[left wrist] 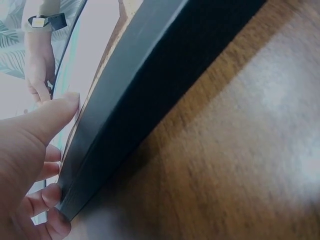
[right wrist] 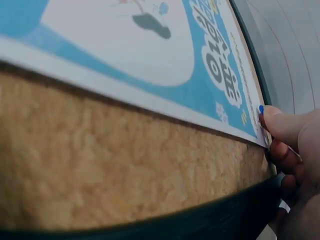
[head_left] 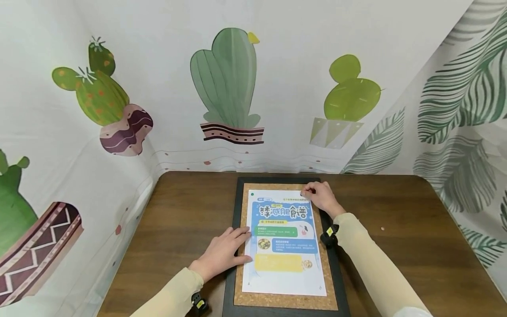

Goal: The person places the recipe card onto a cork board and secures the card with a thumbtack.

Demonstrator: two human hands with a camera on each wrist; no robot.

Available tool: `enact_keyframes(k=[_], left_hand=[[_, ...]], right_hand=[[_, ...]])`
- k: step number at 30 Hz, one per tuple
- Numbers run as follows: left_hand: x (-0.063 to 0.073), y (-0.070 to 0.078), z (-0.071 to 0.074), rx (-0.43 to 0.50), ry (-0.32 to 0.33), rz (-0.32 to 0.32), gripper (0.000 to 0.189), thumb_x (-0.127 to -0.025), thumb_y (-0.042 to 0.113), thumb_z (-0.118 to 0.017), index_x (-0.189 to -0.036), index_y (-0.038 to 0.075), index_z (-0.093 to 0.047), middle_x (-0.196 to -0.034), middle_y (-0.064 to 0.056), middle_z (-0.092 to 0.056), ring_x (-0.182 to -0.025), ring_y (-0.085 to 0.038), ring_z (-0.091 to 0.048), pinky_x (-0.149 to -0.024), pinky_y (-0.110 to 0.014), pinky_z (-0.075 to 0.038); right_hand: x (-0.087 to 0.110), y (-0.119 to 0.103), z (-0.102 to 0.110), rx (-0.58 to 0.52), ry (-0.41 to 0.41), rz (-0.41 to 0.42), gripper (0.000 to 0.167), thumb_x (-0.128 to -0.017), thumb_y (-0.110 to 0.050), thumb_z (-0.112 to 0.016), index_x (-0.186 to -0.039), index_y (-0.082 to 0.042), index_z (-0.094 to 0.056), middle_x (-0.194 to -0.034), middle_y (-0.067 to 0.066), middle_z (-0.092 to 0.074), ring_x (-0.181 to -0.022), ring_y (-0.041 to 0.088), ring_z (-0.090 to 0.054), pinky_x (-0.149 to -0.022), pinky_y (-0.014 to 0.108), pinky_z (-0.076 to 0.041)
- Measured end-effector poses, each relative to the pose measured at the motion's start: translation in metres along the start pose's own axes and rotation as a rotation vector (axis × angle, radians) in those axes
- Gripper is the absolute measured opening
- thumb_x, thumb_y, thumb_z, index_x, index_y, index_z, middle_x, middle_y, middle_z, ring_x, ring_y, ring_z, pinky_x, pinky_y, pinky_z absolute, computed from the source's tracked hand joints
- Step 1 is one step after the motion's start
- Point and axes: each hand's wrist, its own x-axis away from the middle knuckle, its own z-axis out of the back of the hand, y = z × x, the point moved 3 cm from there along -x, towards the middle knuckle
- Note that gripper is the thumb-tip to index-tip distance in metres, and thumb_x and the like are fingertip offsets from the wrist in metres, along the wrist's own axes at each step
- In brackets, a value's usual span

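Observation:
A printed sheet [head_left: 285, 282] with blue, green and yellow blocks lies on a cork board [head_left: 285, 301] with a black frame [head_left: 231, 286]. A green pushpin [head_left: 252, 194] sits at the sheet's top left corner. At the top right corner my right hand [head_left: 324, 199] pinches a small blue pushpin [right wrist: 261, 108] between thumb and finger; the fingers hide most of it. My left hand [head_left: 222, 251] rests on the board's left side. Its fingers are spread, with the fingertips on the sheet's left edge, and in the left wrist view some fingers touch the black frame.
Under the board is a brown wooden table [head_left: 186, 211]. A white cloth [head_left: 293, 88] printed with cacti and leaves hangs behind and beside it. A tiny pale speck [head_left: 382, 228] lies on the table to the right. Both wrists wear black straps.

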Motion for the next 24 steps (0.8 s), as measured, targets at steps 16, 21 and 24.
enact_keyframes(k=[16,21,24], left_hand=[[0.0054,-0.0002,0.0002,-0.002,-0.001,0.011,0.074,-0.092,0.056,-0.074,-0.149,0.012,-0.059,-0.156,-0.006,-0.053,-0.108,-0.020,-0.055,-0.059,-0.024,-0.039],[0.0030,0.0005,0.0009,-0.020,0.014,0.009,0.074,-0.093,0.056,-0.074,-0.150,0.012,-0.058,-0.156,-0.005,-0.052,-0.107,-0.019,-0.054,-0.058,-0.024,-0.038],[0.0032,0.0008,-0.0004,-0.015,0.005,0.013,0.074,-0.092,0.056,-0.074,-0.150,0.012,-0.058,-0.156,-0.005,-0.052,-0.107,-0.019,-0.054,-0.057,-0.024,-0.038]], right_hand=[[-0.0012,-0.0026,-0.0039,0.033,-0.025,0.027,0.009,-0.102,-0.019,-0.069,-0.097,-0.012,-0.074,-0.084,0.003,-0.064,-0.098,0.030,-0.045,-0.080,0.041,-0.034],[-0.0003,-0.0043,-0.0012,0.034,-0.002,0.037,0.009,-0.102,-0.017,-0.067,-0.096,-0.010,-0.071,-0.081,0.004,-0.062,-0.096,0.029,-0.044,-0.077,0.040,-0.033],[0.0019,-0.0023,-0.0010,0.037,-0.009,0.041,0.010,-0.103,-0.015,-0.065,-0.095,-0.010,-0.069,-0.079,0.003,-0.061,-0.095,0.029,-0.044,-0.076,0.039,-0.033]])
